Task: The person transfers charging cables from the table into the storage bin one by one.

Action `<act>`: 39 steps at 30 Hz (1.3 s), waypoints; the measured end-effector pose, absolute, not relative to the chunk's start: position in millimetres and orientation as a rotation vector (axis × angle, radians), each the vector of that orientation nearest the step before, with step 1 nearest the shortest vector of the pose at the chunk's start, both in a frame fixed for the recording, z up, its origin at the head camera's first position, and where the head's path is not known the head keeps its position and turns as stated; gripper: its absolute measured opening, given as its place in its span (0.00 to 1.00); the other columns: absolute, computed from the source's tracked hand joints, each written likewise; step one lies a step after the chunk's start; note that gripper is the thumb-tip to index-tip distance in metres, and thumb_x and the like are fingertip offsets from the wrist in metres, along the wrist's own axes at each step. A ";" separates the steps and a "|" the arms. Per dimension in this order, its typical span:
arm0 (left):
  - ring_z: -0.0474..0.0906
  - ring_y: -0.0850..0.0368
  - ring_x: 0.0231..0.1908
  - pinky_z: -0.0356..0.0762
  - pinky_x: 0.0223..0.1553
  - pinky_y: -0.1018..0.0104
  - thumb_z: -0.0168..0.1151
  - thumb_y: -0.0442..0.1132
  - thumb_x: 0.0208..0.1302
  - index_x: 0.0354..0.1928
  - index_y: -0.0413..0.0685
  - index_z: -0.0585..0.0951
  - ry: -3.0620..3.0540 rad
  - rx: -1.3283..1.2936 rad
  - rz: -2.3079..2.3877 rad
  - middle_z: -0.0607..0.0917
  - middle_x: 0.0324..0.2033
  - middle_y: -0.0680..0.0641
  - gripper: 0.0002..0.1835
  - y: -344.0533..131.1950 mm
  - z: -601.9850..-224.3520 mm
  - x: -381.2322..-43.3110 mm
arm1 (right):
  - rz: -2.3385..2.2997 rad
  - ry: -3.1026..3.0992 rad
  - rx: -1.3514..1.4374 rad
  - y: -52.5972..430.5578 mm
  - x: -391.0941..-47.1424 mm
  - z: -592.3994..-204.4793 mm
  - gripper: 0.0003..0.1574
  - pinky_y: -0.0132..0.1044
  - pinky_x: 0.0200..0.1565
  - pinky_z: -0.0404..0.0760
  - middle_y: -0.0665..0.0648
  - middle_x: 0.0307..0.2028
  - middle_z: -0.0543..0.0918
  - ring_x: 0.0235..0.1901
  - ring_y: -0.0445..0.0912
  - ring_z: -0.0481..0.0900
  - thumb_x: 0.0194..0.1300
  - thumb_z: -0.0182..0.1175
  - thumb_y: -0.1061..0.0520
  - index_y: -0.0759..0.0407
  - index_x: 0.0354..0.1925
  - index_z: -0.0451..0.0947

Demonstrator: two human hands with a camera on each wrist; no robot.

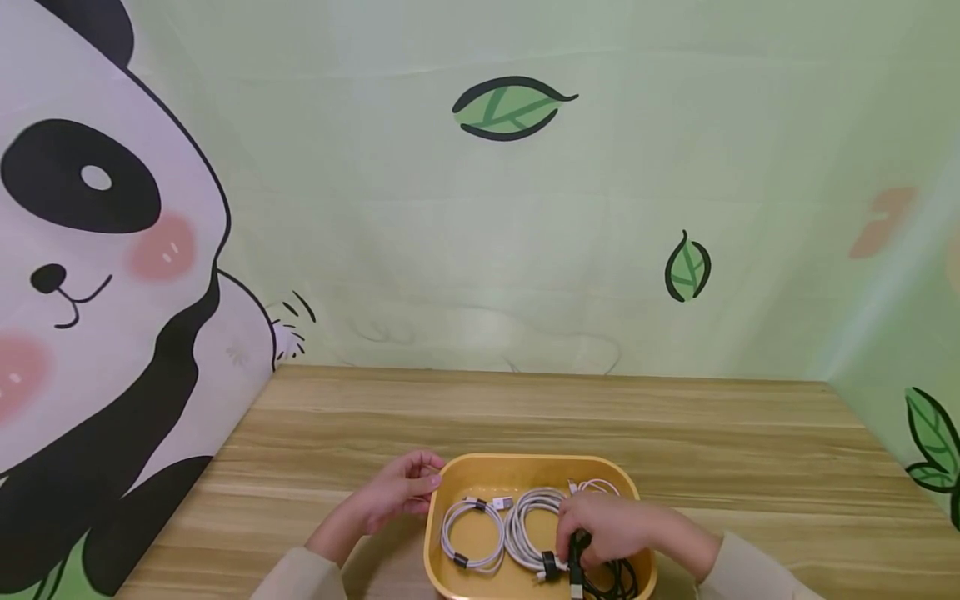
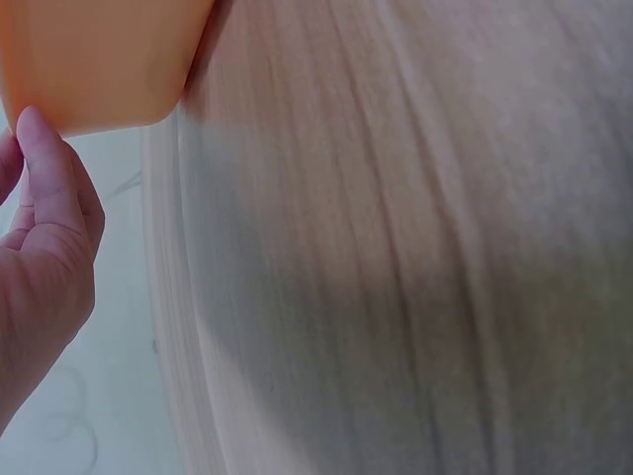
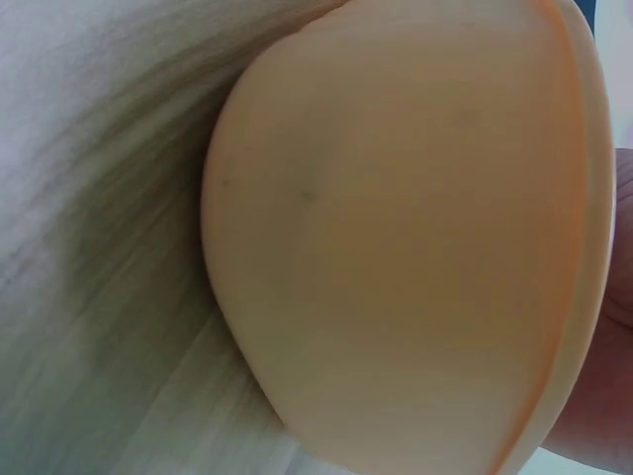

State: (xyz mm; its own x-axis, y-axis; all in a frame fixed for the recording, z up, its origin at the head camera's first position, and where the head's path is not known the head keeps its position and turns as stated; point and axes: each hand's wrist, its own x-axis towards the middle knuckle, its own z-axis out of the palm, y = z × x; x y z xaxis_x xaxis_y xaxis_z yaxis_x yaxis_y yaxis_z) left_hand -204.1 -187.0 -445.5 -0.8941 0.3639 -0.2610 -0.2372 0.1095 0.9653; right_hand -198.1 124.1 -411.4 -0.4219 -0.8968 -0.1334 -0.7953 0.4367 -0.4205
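Note:
A yellow plastic bin (image 1: pixel 536 457) with rounded corners holds several coiled cables. My left hand (image 1: pixel 401 490) pinches the bin's left rim between thumb and fingers. Inside, at the right, my right hand (image 1: pixel 611 527) grips a black cable (image 1: pixel 576 567) with curled fingers; part of its coil is covered by that hand. A thin white cable (image 1: pixel 446 536), bound with black ties, lies at the left. Beside it is a thicker whitish cable (image 1: pixel 513 533) with a black strap. Another thin pale cable (image 1: pixel 600 483) shows behind the right hand. Only the bin's outer wall (image 3: pixel 406 237) fills most of the right wrist view.
The bin stands on a wood-grain table (image 1: pixel 360 417) near its front edge. Behind the table hangs a pale green backdrop (image 1: pixel 337 167) printed with leaves and a large panda (image 1: pixel 97 275).

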 end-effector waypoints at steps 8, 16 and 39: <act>0.70 0.62 0.28 0.73 0.27 0.74 0.53 0.36 0.61 0.51 0.33 0.64 1.957 0.125 1.835 0.72 0.30 0.51 0.19 -187.3 -445.4 -204.6 | -0.423 2.340 -1.403 121.9 -200.3 -409.1 0.14 0.21 0.37 0.66 0.37 0.28 0.74 0.32 0.29 0.68 0.37 0.65 0.64 0.48 0.27 0.81; 0.70 0.62 0.28 0.73 0.27 0.74 0.52 0.36 0.61 0.51 0.32 0.64 1.949 0.135 1.839 0.72 0.30 0.51 0.19 -187.1 -445.3 -204.7 | -0.431 2.414 -1.347 124.0 -202.1 -403.4 0.12 0.20 0.34 0.68 0.38 0.25 0.75 0.28 0.29 0.69 0.36 0.66 0.63 0.49 0.24 0.80; 0.71 0.62 0.30 0.73 0.29 0.72 0.53 0.37 0.61 0.51 0.33 0.64 1.975 0.131 1.827 0.72 0.31 0.51 0.20 -186.9 -443.3 -203.5 | -0.390 2.501 -1.226 134.8 -204.4 -397.8 0.10 0.23 0.25 0.65 0.39 0.18 0.70 0.21 0.30 0.63 0.39 0.65 0.64 0.51 0.20 0.75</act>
State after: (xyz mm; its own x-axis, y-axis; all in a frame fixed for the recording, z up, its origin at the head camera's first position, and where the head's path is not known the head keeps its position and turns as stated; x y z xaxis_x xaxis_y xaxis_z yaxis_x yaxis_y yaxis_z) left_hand -203.5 -186.9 -443.3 -0.8970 0.3612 -0.2550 -0.2261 0.1210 0.9666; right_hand -204.4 134.8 -397.8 -0.5767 -0.7993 -0.1692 -0.7097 0.5927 -0.3808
